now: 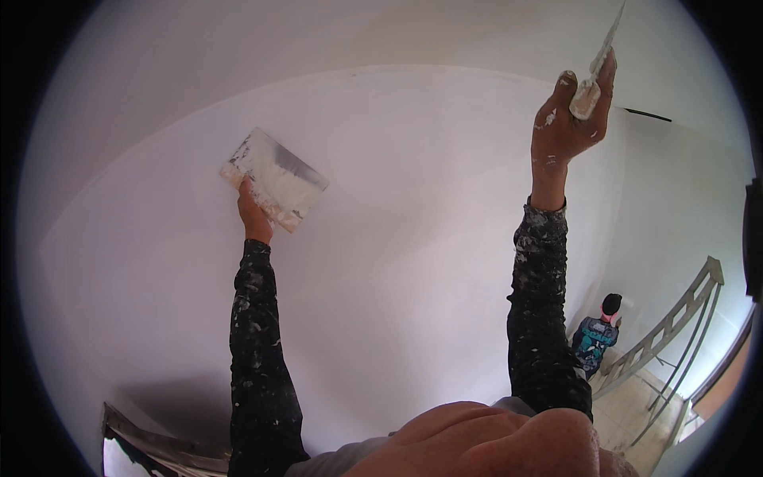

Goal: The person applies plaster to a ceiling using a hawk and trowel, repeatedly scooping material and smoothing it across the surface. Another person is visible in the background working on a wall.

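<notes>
Paste (276,189), off-white and unevenly smeared, coats a flat, rectangular grey-metal plate (296,163) raised in the left hand (254,215) before a broad white wall (397,278). The thumb appears to lie over the plate's near edge; the other fingers are hidden behind it, so their exact hold cannot be told. At upper right, the paste-spotted right hand (566,131) grips a thin, pale-crusted trowel (599,65) by its handle, closed around it, the blade seen nearly edge-on and pointing upward. Whether that blade touches the pale, matte ceiling (278,48) or the wall is unclear.

The step in hand looks to be coating or smoothing the surface; a fresh stroke would call for paste on the trowel's edge, a shallow blade angle and even pressure, with the plate held level enough to keep its load. That plate serves as the carrier, paste covering much of its face; no separate container can be made out. At lower right, a co-worker (594,342) in dark cap and patterned blue-teal top is seen beside a grey, ladder-like frame (660,338).
</notes>
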`<state>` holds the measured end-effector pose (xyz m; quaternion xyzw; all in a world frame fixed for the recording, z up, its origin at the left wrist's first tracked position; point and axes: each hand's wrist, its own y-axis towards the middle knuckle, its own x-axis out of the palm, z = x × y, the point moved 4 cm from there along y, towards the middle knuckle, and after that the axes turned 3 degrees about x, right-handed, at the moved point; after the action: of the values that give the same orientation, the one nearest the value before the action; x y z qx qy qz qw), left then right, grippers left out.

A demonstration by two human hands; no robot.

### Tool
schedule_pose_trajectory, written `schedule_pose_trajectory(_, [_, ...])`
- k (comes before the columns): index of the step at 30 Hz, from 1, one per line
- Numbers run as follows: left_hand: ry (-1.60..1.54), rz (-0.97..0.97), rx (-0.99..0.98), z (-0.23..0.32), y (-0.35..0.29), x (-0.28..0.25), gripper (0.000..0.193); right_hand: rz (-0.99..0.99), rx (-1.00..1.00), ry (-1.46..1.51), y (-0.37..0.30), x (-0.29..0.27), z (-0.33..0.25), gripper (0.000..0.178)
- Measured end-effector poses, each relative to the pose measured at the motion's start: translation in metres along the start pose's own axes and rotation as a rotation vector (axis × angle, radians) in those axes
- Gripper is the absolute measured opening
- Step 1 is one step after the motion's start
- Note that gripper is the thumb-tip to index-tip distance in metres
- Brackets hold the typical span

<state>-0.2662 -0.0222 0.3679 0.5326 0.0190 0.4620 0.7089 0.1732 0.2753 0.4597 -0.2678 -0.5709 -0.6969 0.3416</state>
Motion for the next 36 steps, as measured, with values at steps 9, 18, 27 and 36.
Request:
schedule_pose_trajectory(9, [-0.001,-0.007,0.031,0.008,-0.003,-0.004,0.053,0.027,-0.057,-0.103,0.000,0.114,-0.024,0.092])
schedule_pose_trajectory(18, [0.002,0.011,0.007,0.003,0.000,-0.005,0.052,-0.493,0.214,0.236,-0.175,0.191,-0.117,0.083])
schedule_pose_trajectory(27, [0.056,0.022,0.051,0.013,-0.006,-0.012,0.055,-0.038,0.251,0.089,-0.052,0.087,0.043,0.026])
schedule_pose_trajectory(36, [0.021,0.030,0.015,0.005,-0.003,0.001,0.055,-0.355,0.205,0.280,-0.076,0.170,-0.205,0.075])
